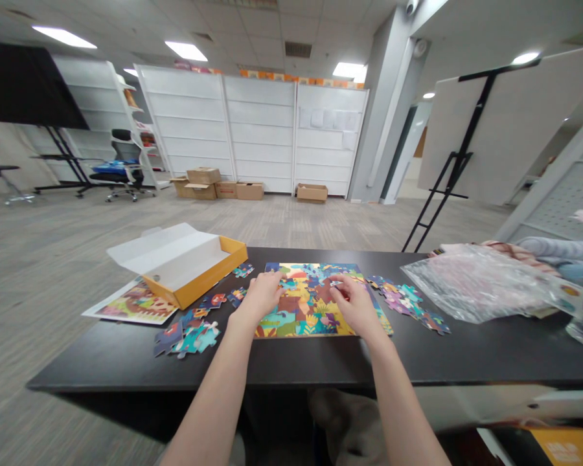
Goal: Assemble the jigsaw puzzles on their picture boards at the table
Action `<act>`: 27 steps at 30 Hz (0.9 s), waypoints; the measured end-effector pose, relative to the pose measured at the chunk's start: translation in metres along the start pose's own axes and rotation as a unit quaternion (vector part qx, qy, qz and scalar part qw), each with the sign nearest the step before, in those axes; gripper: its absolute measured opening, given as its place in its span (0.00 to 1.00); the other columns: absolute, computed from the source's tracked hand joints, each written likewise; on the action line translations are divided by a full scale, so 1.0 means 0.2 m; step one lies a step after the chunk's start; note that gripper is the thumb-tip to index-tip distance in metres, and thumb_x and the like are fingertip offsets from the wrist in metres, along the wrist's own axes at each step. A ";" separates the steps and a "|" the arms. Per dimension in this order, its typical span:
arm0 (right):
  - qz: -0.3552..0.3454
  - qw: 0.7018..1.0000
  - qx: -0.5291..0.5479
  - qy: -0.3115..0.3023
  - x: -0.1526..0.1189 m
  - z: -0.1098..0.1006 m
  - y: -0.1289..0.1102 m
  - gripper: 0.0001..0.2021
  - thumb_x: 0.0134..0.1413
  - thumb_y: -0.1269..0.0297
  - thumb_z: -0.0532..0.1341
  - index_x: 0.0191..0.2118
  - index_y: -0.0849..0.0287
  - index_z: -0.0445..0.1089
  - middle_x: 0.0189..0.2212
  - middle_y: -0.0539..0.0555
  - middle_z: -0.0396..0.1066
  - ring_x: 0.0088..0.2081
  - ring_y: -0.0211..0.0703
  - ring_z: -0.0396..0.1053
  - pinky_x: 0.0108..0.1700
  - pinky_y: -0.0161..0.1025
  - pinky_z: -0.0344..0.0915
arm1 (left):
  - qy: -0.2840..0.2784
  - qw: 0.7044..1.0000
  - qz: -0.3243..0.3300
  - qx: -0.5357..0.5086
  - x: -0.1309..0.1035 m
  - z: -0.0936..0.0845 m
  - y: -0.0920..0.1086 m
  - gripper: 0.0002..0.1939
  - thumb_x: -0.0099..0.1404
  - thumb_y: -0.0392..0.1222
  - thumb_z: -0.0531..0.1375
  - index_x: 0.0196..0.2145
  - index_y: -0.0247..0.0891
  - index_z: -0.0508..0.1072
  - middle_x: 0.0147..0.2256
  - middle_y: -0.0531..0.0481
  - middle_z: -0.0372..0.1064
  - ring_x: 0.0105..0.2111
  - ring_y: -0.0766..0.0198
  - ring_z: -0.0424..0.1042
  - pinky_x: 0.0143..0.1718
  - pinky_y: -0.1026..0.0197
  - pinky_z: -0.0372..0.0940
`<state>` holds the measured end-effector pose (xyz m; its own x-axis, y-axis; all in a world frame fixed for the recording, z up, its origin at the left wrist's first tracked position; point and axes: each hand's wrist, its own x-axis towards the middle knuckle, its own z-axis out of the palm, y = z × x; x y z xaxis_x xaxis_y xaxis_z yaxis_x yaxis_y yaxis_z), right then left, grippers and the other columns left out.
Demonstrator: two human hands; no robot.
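A colourful jigsaw puzzle (pixel 304 307) lies on the black table, most of its picture filled with joined pieces. My left hand (pixel 263 294) rests over its left edge, fingers stretched out and touching the surface, holding nothing that I can see. Over the upper right part, my right hand (pixel 354 299) has thumb and forefinger bent round a small dark puzzle piece (pixel 335 285), mostly hidden by the fingers. Loose puzzle pieces (pixel 194 336) are heaped left of the puzzle. More loose pieces (pixel 408 299) are spread to its right.
An open yellow box (pixel 211 272) with a white lid stands at the table's left, partly over a picture sheet (pixel 138 303). Clear plastic bags (pixel 486 285) with soft goods cover the right end. Beyond the black table (pixel 315 366) are cardboard boxes (pixel 201 183) and white shelving.
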<state>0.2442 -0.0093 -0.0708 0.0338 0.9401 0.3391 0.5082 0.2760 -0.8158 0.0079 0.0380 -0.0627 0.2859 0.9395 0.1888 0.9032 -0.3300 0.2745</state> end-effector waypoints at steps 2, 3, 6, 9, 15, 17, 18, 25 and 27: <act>0.002 1.000 0.010 0.002 0.00 0.00 0.01 0.16 0.57 0.60 0.56 0.49 0.58 0.69 0.31 0.53 0.75 0.34 0.46 0.73 0.38 0.41 0.67 | 0.007 1.000 0.003 -0.002 0.00 0.00 0.00 0.17 0.68 0.38 0.57 0.55 0.39 0.70 0.52 0.40 0.72 0.53 0.49 0.70 0.54 0.51 0.63; 0.002 1.000 0.016 0.001 0.00 -0.01 0.01 0.17 0.57 0.60 0.55 0.51 0.58 0.68 0.30 0.53 0.75 0.33 0.45 0.73 0.37 0.41 0.67 | 0.012 1.000 0.003 -0.004 0.00 0.00 -0.01 0.17 0.69 0.39 0.56 0.55 0.39 0.69 0.52 0.41 0.72 0.53 0.50 0.70 0.54 0.52 0.63; 0.010 0.998 0.049 -0.023 0.01 -0.02 0.01 0.21 0.57 0.61 0.54 0.56 0.57 0.65 0.29 0.51 0.73 0.31 0.44 0.72 0.34 0.40 0.67 | 0.028 1.000 -0.002 -0.007 0.00 -0.03 -0.03 0.18 0.70 0.40 0.54 0.56 0.38 0.67 0.52 0.41 0.72 0.53 0.51 0.70 0.55 0.53 0.62; 0.036 0.993 0.095 -0.055 0.00 -0.03 0.00 0.23 0.55 0.61 0.55 0.57 0.55 0.65 0.30 0.52 0.72 0.30 0.43 0.72 0.30 0.39 0.68 | 0.042 0.999 -0.014 -0.004 -0.04 -0.08 -0.07 0.17 0.71 0.40 0.54 0.56 0.38 0.68 0.52 0.40 0.72 0.54 0.50 0.70 0.55 0.52 0.62; 0.076 0.985 0.143 -0.066 -0.01 -0.03 -0.04 0.22 0.52 0.58 0.59 0.53 0.54 0.65 0.32 0.52 0.74 0.34 0.45 0.75 0.31 0.39 0.71 | 0.014 0.988 -0.125 0.090 -0.18 -0.21 -0.22 0.16 0.71 0.43 0.53 0.53 0.40 0.70 0.50 0.39 0.73 0.52 0.44 0.71 0.49 0.47 0.65; 0.085 0.982 0.153 -0.069 -0.01 -0.03 -0.06 0.21 0.51 0.57 0.60 0.52 0.55 0.64 0.31 0.52 0.75 0.35 0.46 0.76 0.31 0.39 0.71 | -0.008 0.982 -0.153 0.114 -0.22 -0.24 -0.26 0.16 0.71 0.43 0.53 0.53 0.40 0.70 0.50 0.39 0.73 0.52 0.44 0.71 0.48 0.46 0.65; 0.088 0.982 0.154 -0.070 -0.02 -0.02 -0.07 0.21 0.51 0.57 0.60 0.51 0.55 0.64 0.30 0.52 0.76 0.35 0.47 0.76 0.30 0.38 0.71 | -0.017 0.980 -0.159 0.122 -0.25 -0.25 -0.27 0.16 0.71 0.43 0.53 0.53 0.40 0.70 0.50 0.39 0.73 0.51 0.44 0.71 0.48 0.46 0.66; 0.043 0.994 0.089 -0.052 0.01 0.00 -0.05 0.12 0.51 0.56 0.61 0.40 0.56 0.66 0.24 0.48 0.74 0.25 0.41 0.71 0.27 0.36 0.62 | -0.045 0.980 -0.161 0.112 -0.33 -0.27 -0.33 0.15 0.69 0.42 0.54 0.51 0.40 0.73 0.50 0.38 0.74 0.51 0.44 0.72 0.48 0.47 0.67; 0.039 0.995 0.077 -0.043 0.05 0.00 -0.05 0.12 0.49 0.56 0.62 0.38 0.57 0.66 0.23 0.48 0.74 0.24 0.41 0.70 0.25 0.35 0.60 | -0.043 0.980 -0.160 0.107 -0.33 -0.27 -0.35 0.15 0.68 0.41 0.56 0.50 0.41 0.74 0.50 0.38 0.75 0.51 0.44 0.72 0.48 0.47 0.67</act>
<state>0.2398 -0.0020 -0.0594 -0.0099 0.9718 0.2356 0.3690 0.2225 -0.9024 -0.0915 -0.0053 -0.0439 -0.0057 0.9990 0.0435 0.9949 0.0012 0.1011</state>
